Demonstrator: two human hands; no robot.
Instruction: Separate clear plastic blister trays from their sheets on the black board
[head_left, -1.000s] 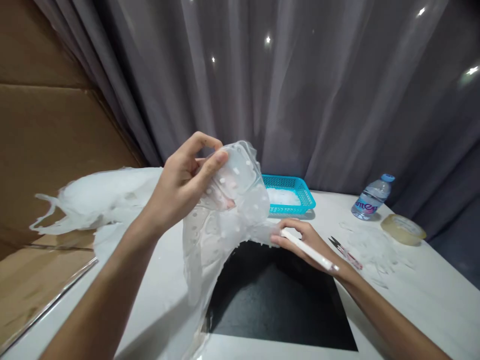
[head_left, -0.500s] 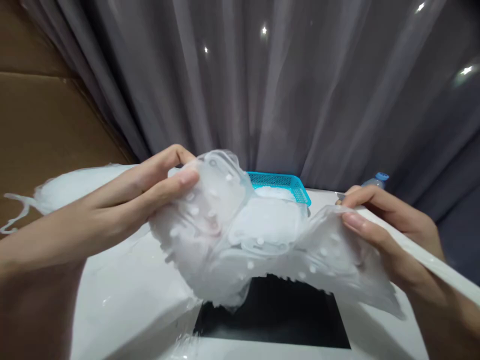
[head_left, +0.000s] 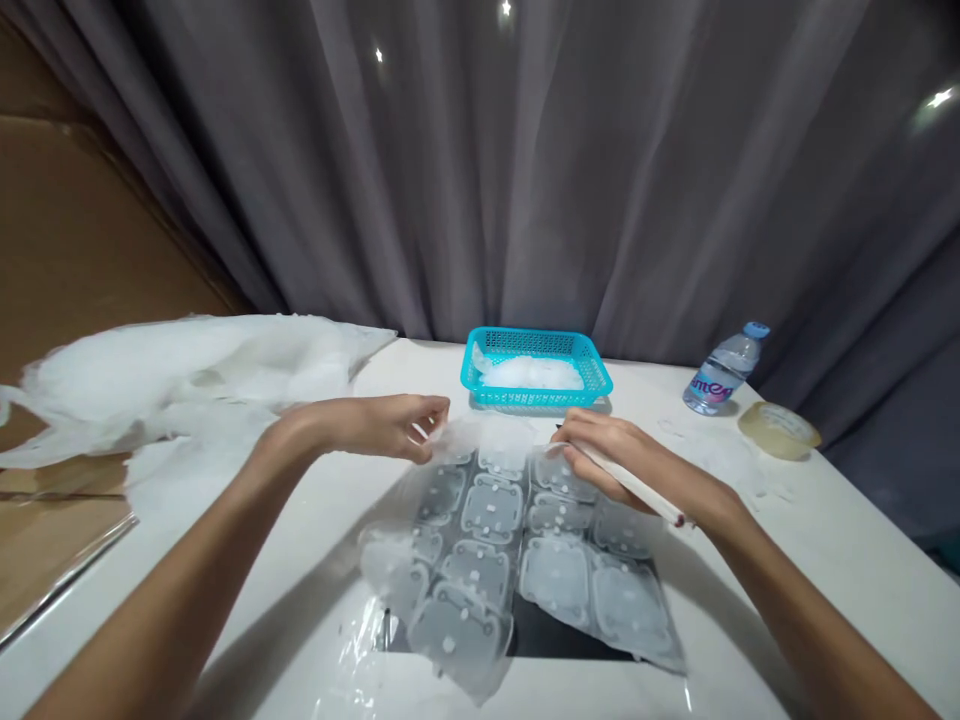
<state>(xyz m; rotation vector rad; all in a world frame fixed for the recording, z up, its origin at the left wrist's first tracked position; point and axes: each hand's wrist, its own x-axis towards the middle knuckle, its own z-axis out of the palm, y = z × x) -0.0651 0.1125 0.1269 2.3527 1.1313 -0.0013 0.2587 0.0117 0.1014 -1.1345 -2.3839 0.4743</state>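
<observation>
I've lowered the translucent moulded sheet over the black mat, just this side of my hands; my right hand grips its far edge plus a white tool; my left hand's grip I can't tell.

left forearm reaches in from eight o'clock, left hand toward three — fingers curved, thumb below; right forearm from four, right hand toward ten — fingers clasped.

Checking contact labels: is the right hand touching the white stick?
Touching. The head view shows the white stick lying along the right hand, with no gap between the stick and the skin.
</observation>
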